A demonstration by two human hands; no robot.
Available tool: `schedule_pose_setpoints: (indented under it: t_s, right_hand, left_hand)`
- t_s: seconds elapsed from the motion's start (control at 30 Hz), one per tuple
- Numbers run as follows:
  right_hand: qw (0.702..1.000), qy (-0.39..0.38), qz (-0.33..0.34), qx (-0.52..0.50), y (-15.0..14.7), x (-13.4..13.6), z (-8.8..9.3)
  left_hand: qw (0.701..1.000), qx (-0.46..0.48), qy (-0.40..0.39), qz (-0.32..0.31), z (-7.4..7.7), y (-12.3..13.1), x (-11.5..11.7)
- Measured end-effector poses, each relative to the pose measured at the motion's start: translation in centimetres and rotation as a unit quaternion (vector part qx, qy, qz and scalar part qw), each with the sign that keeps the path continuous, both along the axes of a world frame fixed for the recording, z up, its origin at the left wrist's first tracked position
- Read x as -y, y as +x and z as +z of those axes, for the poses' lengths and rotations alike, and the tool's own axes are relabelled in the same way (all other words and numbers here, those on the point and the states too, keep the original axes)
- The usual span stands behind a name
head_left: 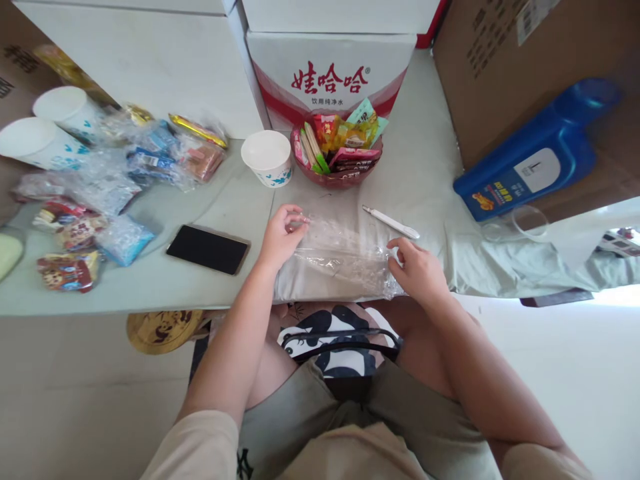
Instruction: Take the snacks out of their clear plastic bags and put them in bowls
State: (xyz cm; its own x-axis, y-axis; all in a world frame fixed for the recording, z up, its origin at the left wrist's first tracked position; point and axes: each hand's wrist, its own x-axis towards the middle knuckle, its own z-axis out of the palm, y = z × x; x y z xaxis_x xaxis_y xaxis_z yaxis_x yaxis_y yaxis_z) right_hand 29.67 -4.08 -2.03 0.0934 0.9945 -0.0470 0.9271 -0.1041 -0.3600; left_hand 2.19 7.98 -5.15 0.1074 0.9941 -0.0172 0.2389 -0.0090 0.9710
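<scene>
A clear plastic bag (pixel 340 257) lies spread over the table edge in front of me, between my two hands. My left hand (pixel 284 233) pinches its upper left corner, thumb and fingers closed together. At the bag's right end, my right hand (pixel 419 268) has curled fingers closed on the crumpled plastic. Just beyond that hand rests a white pen-like cutter (pixel 391 222), apart from the fingers. To the left of my left forearm, a black phone (pixel 207 249) lies flat.
Behind the bag stand a white paper cup (pixel 267 158) and a dark red bowl (pixel 340 178) of packaged snacks. Several wrapped snacks (pixel 125 240) and two cups lie at the left. A blue bottle (pixel 537 153) leans against a cardboard box (pixel 500 60) at the right.
</scene>
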Motion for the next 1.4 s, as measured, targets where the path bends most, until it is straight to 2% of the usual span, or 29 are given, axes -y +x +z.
schedule_pose_setpoints:
  t_s: [0.1, 0.23, 0.33, 0.43, 0.5, 0.6, 0.67, 0.77, 0.87, 0.93, 1.03, 1.13, 1.23, 1.3, 1.4]
  right_hand:
    - [0.998, -0.052, 0.019, 0.02, 0.0, 0.0, 0.0]
    - [0.995, -0.075, 0.03, 0.06, -0.5, 0.4, 0.3]
    - [0.991, -0.078, 0.069, 0.088, -0.5, 1.1, 0.6]
    - [0.984, -0.092, 0.148, 0.042, -0.1, 1.5, 0.9]
    - [0.982, -0.06, 0.173, -0.04, 0.1, 1.1, 0.9]
    - [0.976, 0.002, 0.135, -0.172, -0.7, -0.4, 0.6]
    - [0.965, -0.026, 0.118, -0.233, -1.7, -1.6, 0.4]
    - [0.945, -0.113, 0.14, -0.273, -3.2, -2.8, 0.2]
    - [0.913, -0.131, 0.108, -0.372, -3.8, -3.4, 0.3]
    - [0.875, -0.108, 0.052, -0.47, -4.0, -3.7, 0.3]
    - [0.834, -0.067, -0.005, -0.548, -4.4, -4.2, 0.2]
    - [0.817, -0.044, -0.038, -0.574, -4.8, -4.5, 0.1]
    - [0.821, -0.036, -0.055, -0.567, -5.1, -4.6, -0.2]
    - [0.83, -0.039, -0.059, -0.553, -5.1, -4.6, -0.4]
    - [0.843, -0.061, -0.058, -0.531, -4.9, -4.7, -0.6]
  left_hand:
    - [0.993, -0.112, 0.034, -0.007, -0.2, 0.0, 0.0]
    - [0.958, -0.269, 0.095, -0.022, 0.3, 0.4, 0.4]
    - [0.943, -0.305, 0.11, -0.075, 0.6, 0.8, 0.6]
    - [0.951, -0.259, 0.088, -0.142, 0.6, 1.2, 0.8]
    - [0.962, -0.198, 0.073, -0.175, 0.6, 1.4, 1.1]
    - [0.973, -0.097, 0.059, -0.201, 0.8, 1.9, 1.8]
    - [0.975, -0.033, 0.057, -0.211, 1.0, 2.0, 2.1]
    - [0.975, 0.056, 0.064, -0.207, 1.4, 1.7, 2.0]
    - [0.974, 0.167, 0.059, -0.142, 1.4, 1.1, 1.6]
    - [0.961, 0.255, -0.012, -0.106, 1.2, 0.9, 1.4]
    - [0.909, 0.338, -0.2, -0.141, 0.7, 1.4, 1.8]
    - [0.861, 0.347, -0.311, -0.205, 0.5, 2.3, 2.5]
    - [0.848, 0.339, -0.325, -0.246, 0.9, 2.9, 2.9]
    - [0.871, 0.294, -0.31, -0.243, 1.3, 3.2, 3.0]
    - [0.922, 0.172, -0.285, -0.199, 1.8, 3.3, 2.8]
